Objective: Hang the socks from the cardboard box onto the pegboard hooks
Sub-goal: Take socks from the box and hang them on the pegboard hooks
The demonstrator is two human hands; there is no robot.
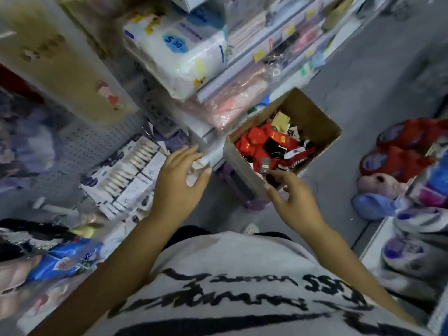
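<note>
Shop aisle with grey floor (363,76), pegboard (80,141) at left of frame, cardboard box (312,117) of red and black socks (257,139) centre right, right hand (295,202) pinching a dark tagged sock (264,166) at the box's near corner, left hand (179,180) mid-frame, fingers straight, holding nothing.

Grey floor (363,76); stocked white shelving (264,78) ahead; second shelf (374,238) right, holding slippers (400,151).
</note>
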